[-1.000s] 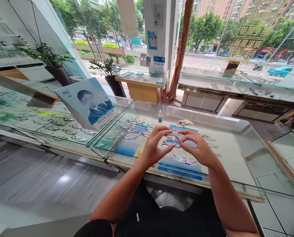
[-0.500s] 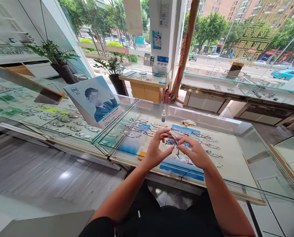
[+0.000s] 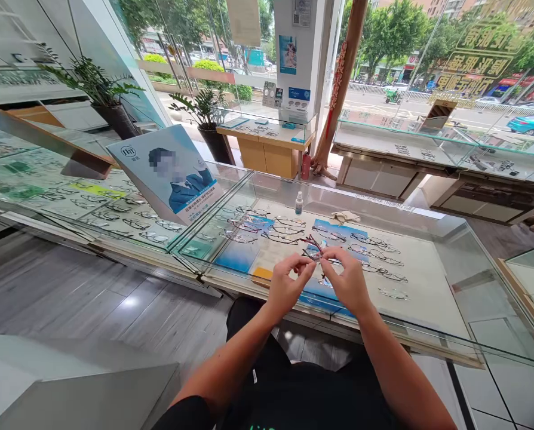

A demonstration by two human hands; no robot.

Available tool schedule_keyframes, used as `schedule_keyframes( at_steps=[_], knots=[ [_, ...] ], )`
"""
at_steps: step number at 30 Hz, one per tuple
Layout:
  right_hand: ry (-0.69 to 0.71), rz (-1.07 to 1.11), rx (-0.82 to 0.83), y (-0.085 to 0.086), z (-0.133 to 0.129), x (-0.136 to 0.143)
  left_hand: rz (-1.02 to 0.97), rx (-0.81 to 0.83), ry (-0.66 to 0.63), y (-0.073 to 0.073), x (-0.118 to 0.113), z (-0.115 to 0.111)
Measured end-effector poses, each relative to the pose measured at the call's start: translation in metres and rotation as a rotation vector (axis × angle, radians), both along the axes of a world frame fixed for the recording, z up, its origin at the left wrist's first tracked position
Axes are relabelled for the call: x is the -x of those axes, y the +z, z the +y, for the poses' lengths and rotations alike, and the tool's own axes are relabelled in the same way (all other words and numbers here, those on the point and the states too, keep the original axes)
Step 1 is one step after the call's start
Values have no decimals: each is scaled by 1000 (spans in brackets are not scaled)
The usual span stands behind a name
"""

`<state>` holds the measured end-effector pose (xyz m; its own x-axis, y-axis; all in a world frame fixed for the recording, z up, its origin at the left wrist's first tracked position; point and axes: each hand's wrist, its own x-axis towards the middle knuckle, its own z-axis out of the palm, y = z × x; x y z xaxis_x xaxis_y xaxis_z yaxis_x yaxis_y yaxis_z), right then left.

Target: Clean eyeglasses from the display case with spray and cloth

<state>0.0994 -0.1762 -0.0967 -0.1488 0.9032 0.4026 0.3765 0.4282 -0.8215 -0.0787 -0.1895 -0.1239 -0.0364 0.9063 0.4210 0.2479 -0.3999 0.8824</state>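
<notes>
Above the glass counter, my left hand and my right hand meet at a pair of eyeglasses with dark red temples. Both hands pinch it between thumb and fingers, and the temples point away from me. My fingers hide part of its lenses. Below and around the hands, inside the glass display case, lie several rows of eyeglasses on blue cards and a pale base.
A small spray bottle and a crumpled beige cloth stand behind my hands on the counter. At the left, an advertising board leans on the neighbouring case. Potted plants and another low showcase are near the window.
My hands have drawn in and their fingers have closed into tighter pinches on the eyeglasses. The glasses have turned, so both red temples now show pointing away. The view has shifted slightly.
</notes>
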Motion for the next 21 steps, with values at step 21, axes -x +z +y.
schedule_keyframes(
  at_steps=[21],
  knots=[
    [-130, -60, -24, -26, -12, -37, 338, 199, -183, 22, 81, 50]
  ],
)
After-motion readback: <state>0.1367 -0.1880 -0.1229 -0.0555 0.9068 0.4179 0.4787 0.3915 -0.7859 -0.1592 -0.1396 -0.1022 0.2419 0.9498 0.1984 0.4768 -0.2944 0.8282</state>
